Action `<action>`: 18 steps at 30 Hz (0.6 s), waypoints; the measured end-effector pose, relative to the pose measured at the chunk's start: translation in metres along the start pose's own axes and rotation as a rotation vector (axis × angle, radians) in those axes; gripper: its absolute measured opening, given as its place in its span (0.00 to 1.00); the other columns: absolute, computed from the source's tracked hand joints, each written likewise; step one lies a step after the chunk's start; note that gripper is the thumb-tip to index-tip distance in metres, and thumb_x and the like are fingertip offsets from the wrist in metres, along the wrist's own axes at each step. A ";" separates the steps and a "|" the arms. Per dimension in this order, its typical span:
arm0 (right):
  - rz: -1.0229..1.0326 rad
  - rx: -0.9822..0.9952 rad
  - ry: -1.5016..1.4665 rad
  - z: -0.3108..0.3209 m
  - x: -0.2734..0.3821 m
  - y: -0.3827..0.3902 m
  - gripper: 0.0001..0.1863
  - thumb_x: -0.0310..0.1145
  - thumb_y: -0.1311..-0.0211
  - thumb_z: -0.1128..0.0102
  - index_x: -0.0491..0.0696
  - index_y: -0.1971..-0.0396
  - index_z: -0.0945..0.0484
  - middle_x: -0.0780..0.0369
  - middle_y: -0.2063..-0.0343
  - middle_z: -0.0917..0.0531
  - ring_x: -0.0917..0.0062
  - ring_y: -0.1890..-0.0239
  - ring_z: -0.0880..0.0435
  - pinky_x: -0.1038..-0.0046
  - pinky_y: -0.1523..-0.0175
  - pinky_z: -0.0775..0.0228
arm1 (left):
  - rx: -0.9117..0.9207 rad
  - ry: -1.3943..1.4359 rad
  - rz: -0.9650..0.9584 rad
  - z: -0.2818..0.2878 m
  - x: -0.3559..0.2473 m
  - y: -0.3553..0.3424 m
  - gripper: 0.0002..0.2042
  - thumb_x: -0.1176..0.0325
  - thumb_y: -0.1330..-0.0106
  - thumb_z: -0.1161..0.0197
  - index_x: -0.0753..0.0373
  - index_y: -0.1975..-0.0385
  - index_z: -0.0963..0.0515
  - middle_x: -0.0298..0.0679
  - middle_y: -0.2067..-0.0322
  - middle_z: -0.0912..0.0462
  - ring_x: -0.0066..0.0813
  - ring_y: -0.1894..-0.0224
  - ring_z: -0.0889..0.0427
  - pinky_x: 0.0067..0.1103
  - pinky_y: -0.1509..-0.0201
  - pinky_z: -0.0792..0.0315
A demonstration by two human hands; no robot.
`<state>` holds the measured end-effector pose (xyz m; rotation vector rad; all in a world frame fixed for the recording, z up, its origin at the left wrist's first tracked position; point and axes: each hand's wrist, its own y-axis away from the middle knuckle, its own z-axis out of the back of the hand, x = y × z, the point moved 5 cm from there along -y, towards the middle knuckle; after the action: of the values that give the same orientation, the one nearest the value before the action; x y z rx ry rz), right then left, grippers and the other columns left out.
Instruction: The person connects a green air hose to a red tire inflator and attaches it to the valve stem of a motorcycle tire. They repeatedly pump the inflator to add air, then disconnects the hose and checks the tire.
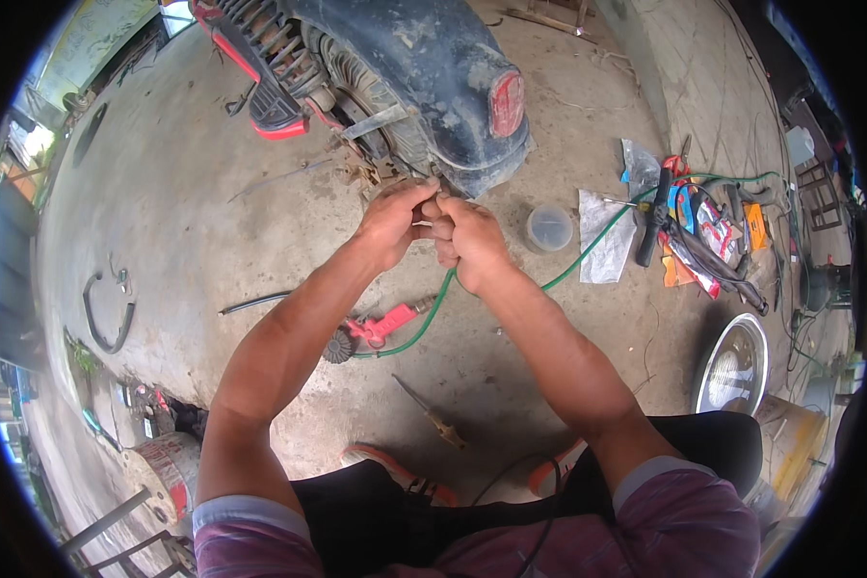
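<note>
My left hand (pixel 391 223) and my right hand (pixel 476 239) meet in front of a muddy motor scooter's rear end. Fingers on both are pinched together at about the same spot. Whatever they hold is too small and too covered to make out. Just beyond them are the scooter's dark rear fender (pixel 453 72), its red tail light (pixel 506 101) and part of the ribbed rear tyre (pixel 409 143). Below my hands, a red air inflator gun (pixel 383 326) with a round dial lies on the concrete, joined to a green hose (pixel 440 303).
A screwdriver (pixel 432 412) lies near my shoes. At right are a clear plastic tub (pixel 549 228), a white sheet (pixel 604 236), a heap of packets and tools (pixel 708 226) and a metal basin (pixel 732 364). A curved black tube piece (pixel 101 328) lies far left.
</note>
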<state>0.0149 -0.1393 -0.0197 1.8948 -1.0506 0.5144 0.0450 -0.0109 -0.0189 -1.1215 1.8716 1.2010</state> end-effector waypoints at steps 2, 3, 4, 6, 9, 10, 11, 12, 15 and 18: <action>-0.033 0.039 -0.035 0.002 -0.001 -0.002 0.17 0.43 0.25 0.43 0.44 0.67 0.19 0.68 0.82 0.25 0.83 0.86 0.37 0.73 0.81 0.48 | 0.023 -0.021 -0.029 -0.002 0.001 -0.003 0.10 0.60 0.30 0.30 0.59 0.68 0.20 0.33 0.71 0.17 0.24 0.70 0.18 0.27 0.62 0.21; -0.007 0.019 0.016 0.003 0.000 0.001 0.17 0.44 0.25 0.43 0.45 0.67 0.19 0.70 0.83 0.29 0.84 0.85 0.38 0.74 0.80 0.50 | 0.010 -0.050 -0.027 -0.002 0.003 -0.005 0.10 0.61 0.30 0.30 0.58 0.69 0.20 0.33 0.72 0.17 0.24 0.70 0.19 0.27 0.63 0.22; 0.018 0.001 0.066 0.002 0.002 0.006 0.17 0.44 0.24 0.42 0.45 0.66 0.18 0.73 0.84 0.32 0.85 0.85 0.40 0.75 0.79 0.52 | -0.005 -0.080 -0.025 -0.002 0.003 -0.008 0.10 0.61 0.30 0.30 0.58 0.70 0.20 0.32 0.72 0.18 0.23 0.71 0.20 0.26 0.64 0.23; 0.070 -0.042 0.171 0.004 0.006 0.007 0.17 0.45 0.24 0.42 0.46 0.65 0.18 0.75 0.84 0.35 0.87 0.84 0.42 0.75 0.78 0.53 | -0.049 -0.159 -0.029 -0.003 0.002 -0.012 0.11 0.61 0.29 0.31 0.58 0.71 0.20 0.32 0.73 0.19 0.23 0.73 0.21 0.24 0.66 0.24; 0.128 -0.088 0.271 0.007 0.008 0.006 0.16 0.45 0.24 0.43 0.46 0.65 0.18 0.75 0.84 0.35 0.87 0.84 0.42 0.75 0.78 0.53 | -0.115 -0.242 -0.040 -0.004 -0.002 -0.014 0.11 0.60 0.29 0.31 0.58 0.71 0.20 0.32 0.74 0.19 0.22 0.73 0.22 0.24 0.67 0.26; 0.133 -0.085 0.259 0.004 0.007 0.006 0.16 0.45 0.24 0.43 0.47 0.65 0.19 0.75 0.84 0.36 0.87 0.84 0.43 0.75 0.78 0.53 | -0.121 -0.229 -0.040 -0.003 -0.002 -0.012 0.11 0.60 0.28 0.32 0.58 0.70 0.20 0.32 0.73 0.18 0.23 0.73 0.22 0.24 0.67 0.26; 0.137 -0.083 0.248 0.003 0.007 0.007 0.16 0.44 0.24 0.43 0.47 0.65 0.19 0.75 0.84 0.36 0.87 0.84 0.43 0.75 0.78 0.53 | -0.126 -0.214 -0.040 -0.002 -0.002 -0.010 0.11 0.60 0.28 0.32 0.58 0.69 0.19 0.33 0.72 0.18 0.23 0.72 0.21 0.25 0.67 0.27; 0.091 -0.067 0.174 0.001 0.006 0.008 0.16 0.44 0.24 0.44 0.48 0.66 0.19 0.75 0.84 0.36 0.87 0.84 0.43 0.75 0.78 0.53 | -0.113 -0.129 -0.014 -0.002 -0.001 -0.007 0.10 0.60 0.28 0.32 0.58 0.68 0.19 0.33 0.72 0.17 0.23 0.72 0.21 0.25 0.66 0.26; -0.032 -0.007 -0.015 0.000 0.005 0.005 0.15 0.43 0.23 0.44 0.48 0.66 0.21 0.74 0.83 0.34 0.86 0.84 0.42 0.75 0.78 0.52 | -0.050 0.042 0.042 -0.004 0.003 0.001 0.10 0.59 0.26 0.35 0.58 0.64 0.19 0.33 0.68 0.16 0.25 0.67 0.19 0.28 0.59 0.25; -0.093 0.041 -0.086 0.005 0.004 0.000 0.14 0.42 0.24 0.45 0.47 0.65 0.21 0.72 0.83 0.32 0.84 0.84 0.40 0.74 0.78 0.50 | 0.022 0.040 0.029 -0.005 0.006 0.000 0.10 0.58 0.25 0.37 0.58 0.62 0.20 0.33 0.66 0.16 0.26 0.63 0.18 0.29 0.54 0.24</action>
<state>0.0165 -0.1455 -0.0196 2.0071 -1.0076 0.4075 0.0426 -0.0171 -0.0222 -1.1181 1.9326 1.1795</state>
